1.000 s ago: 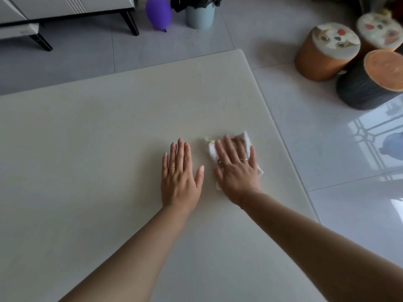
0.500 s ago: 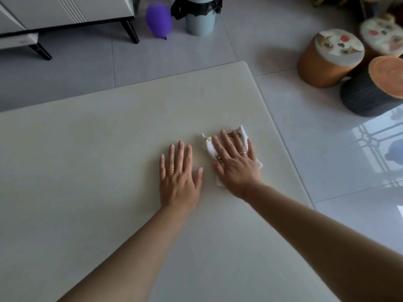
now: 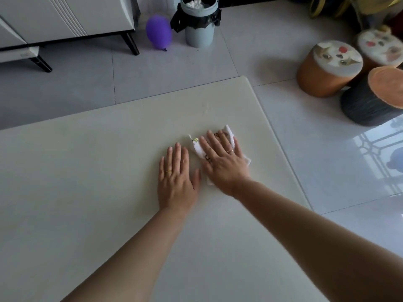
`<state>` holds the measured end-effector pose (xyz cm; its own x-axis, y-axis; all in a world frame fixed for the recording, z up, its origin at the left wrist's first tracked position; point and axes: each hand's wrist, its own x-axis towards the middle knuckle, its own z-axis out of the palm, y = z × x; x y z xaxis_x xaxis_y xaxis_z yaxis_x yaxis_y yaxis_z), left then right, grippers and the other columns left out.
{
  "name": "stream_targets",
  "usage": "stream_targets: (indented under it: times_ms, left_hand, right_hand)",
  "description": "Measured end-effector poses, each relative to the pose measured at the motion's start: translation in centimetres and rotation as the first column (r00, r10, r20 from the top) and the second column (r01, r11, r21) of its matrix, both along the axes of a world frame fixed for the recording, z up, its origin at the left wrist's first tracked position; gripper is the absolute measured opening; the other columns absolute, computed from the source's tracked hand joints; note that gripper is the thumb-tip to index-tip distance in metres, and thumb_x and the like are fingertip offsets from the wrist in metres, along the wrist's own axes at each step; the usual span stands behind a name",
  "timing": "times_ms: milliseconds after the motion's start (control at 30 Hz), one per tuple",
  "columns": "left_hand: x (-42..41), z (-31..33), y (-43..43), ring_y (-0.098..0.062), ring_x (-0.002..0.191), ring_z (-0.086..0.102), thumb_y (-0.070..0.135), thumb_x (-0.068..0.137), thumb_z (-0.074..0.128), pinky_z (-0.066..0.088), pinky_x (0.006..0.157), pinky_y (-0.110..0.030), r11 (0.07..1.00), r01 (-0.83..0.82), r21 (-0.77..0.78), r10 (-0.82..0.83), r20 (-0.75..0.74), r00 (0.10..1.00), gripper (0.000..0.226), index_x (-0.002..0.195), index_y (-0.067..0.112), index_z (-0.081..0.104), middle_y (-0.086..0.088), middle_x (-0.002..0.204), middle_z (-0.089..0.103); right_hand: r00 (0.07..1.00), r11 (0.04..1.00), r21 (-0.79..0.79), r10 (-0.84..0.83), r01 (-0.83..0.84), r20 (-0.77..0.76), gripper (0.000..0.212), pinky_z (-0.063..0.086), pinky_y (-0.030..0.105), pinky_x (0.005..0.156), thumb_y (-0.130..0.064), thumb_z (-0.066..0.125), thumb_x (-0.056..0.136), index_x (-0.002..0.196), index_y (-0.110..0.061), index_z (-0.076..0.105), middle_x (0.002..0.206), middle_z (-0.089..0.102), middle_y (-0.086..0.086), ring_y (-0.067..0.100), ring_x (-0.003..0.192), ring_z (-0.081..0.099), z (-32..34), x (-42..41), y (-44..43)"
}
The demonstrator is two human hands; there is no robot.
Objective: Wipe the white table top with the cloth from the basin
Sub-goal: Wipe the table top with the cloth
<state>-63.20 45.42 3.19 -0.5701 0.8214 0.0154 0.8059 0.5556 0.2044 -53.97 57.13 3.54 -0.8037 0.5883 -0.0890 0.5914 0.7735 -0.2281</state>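
The white table top [image 3: 91, 175] fills the lower left of the head view. A small white cloth [image 3: 196, 147] with a printed pattern lies flat on it near the right edge. My right hand [image 3: 222, 162] presses flat on the cloth, fingers spread, covering most of it. My left hand [image 3: 175, 182] rests palm down on the bare table just left of the cloth, fingers apart, holding nothing. No basin is in view.
The table's right edge [image 3: 283, 149] and far corner lie close to the cloth. On the tiled floor stand three round stools [image 3: 329, 70], a grey bin [image 3: 199, 22], a purple balloon [image 3: 158, 31] and a white cabinet [image 3: 65, 16].
My right hand has pushed the cloth a little away from me, toward the table's far edge. The view has tilted up, showing more floor. My left hand stays flat beside it.
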Motion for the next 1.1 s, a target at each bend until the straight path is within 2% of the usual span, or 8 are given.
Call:
stream_targets:
  times_ms: [67, 300, 433, 533, 600, 800, 1000, 1100]
  left_hand:
    - [0.0, -0.2, -0.1, -0.028, 0.143, 0.024, 0.043, 0.093, 0.024, 0.019, 0.117, -0.044, 1.000, 0.002, 0.000, -0.002, 0.019, 1.000, 0.065, 0.146, 0.006, 0.032, -0.013, 0.154, 0.028]
    - [-0.2, -0.5, -0.1, -0.023, 0.147, 0.010, 0.048, 0.092, 0.017, 0.007, 0.120, -0.040, 0.999, 0.006, -0.033, -0.005, 0.022, 1.000, 0.069, 0.150, 0.011, 0.019, -0.009, 0.159, 0.014]
    - [-0.1, -0.3, -0.1, -0.027, 0.145, 0.020, 0.045, 0.093, 0.021, 0.016, 0.119, -0.043, 1.000, 0.004, -0.011, -0.004, 0.023, 1.000, 0.067, 0.147, 0.007, 0.028, -0.013, 0.155, 0.025]
    - [-0.1, -0.5, -0.1, -0.026, 0.145, 0.019, 0.046, 0.093, 0.022, 0.013, 0.119, -0.042, 1.000, 0.007, -0.010, -0.006, 0.025, 1.000, 0.067, 0.148, 0.008, 0.026, -0.012, 0.156, 0.025]
    - [-0.2, -0.6, -0.1, -0.025, 0.146, 0.015, 0.047, 0.092, 0.021, 0.010, 0.119, -0.041, 1.000, 0.006, -0.014, -0.006, 0.031, 0.999, 0.068, 0.149, 0.009, 0.024, -0.010, 0.157, 0.020]
    - [-0.2, -0.5, -0.1, -0.026, 0.146, 0.016, 0.046, 0.093, 0.027, 0.013, 0.119, -0.042, 1.000, 0.002, 0.017, -0.002, 0.054, 0.999, 0.066, 0.149, 0.009, 0.025, -0.011, 0.157, 0.021]
    - [-0.2, -0.3, -0.1, -0.025, 0.146, 0.018, 0.045, 0.093, 0.027, 0.014, 0.119, -0.041, 1.000, 0.000, 0.011, -0.001, 0.068, 0.998, 0.066, 0.149, 0.009, 0.025, -0.009, 0.157, 0.021]
    - [-0.3, -0.5, -0.2, -0.026, 0.144, 0.021, 0.045, 0.093, 0.029, 0.015, 0.117, -0.042, 1.000, 0.007, 0.012, -0.007, 0.047, 0.999, 0.066, 0.147, 0.008, 0.028, -0.011, 0.156, 0.024]
  right_hand:
    - [0.999, 0.999, 0.034, 0.037, -0.037, 0.010, 0.055, -0.005, 0.039, 0.115, -0.044, 0.033, 0.096, 0.148, -0.034, 0.016, 0.159, 0.012, -0.006, 0.017, 0.146, 0.003, 0.1, 1.4, 3.4]
    - [0.820, 0.820, -0.040, -0.567, 0.571, 0.081, 0.059, -0.011, 0.047, 0.116, -0.039, 0.023, 0.095, 0.150, -0.028, 0.004, 0.160, -0.005, -0.002, 0.020, 0.145, -0.012, 0.3, -1.5, 8.3]
    - [0.983, 0.982, -0.026, -0.186, 0.186, 0.007, 0.059, -0.018, 0.042, 0.112, -0.042, 0.026, 0.095, 0.149, -0.031, 0.007, 0.160, 0.000, -0.004, 0.018, 0.146, -0.008, -0.2, -6.7, 2.7]
    - [0.996, 0.996, 0.013, 0.090, -0.090, 0.025, 0.056, -0.006, 0.040, 0.115, -0.046, 0.029, 0.096, 0.148, -0.035, 0.012, 0.159, 0.008, -0.007, 0.016, 0.146, 0.000, 0.0, -6.5, 4.7]
    - [0.998, 0.998, 0.009, 0.055, -0.055, 0.023, 0.055, 0.001, 0.041, 0.116, -0.045, 0.030, 0.096, 0.148, -0.035, 0.014, 0.159, 0.009, -0.006, 0.016, 0.146, 0.001, 0.2, -5.3, 8.4]
    - [0.873, 0.876, -0.024, -0.478, 0.482, 0.095, 0.060, -0.010, 0.047, 0.115, -0.039, 0.026, 0.094, 0.150, -0.029, 0.005, 0.160, -0.003, -0.002, 0.021, 0.146, -0.009, 0.4, -6.9, 12.2]
    - [0.996, 0.997, -0.005, 0.080, -0.080, 0.027, 0.054, -0.010, 0.044, 0.116, -0.045, 0.023, 0.097, 0.149, -0.034, 0.010, 0.159, 0.005, -0.007, 0.017, 0.146, -0.004, 0.2, -12.3, 6.0]
    - [0.994, 0.995, 0.003, 0.104, -0.104, 0.016, 0.052, -0.006, 0.042, 0.117, -0.046, 0.023, 0.098, 0.148, -0.037, 0.013, 0.159, 0.008, -0.009, 0.014, 0.146, 0.000, 0.4, -10.6, 9.4]
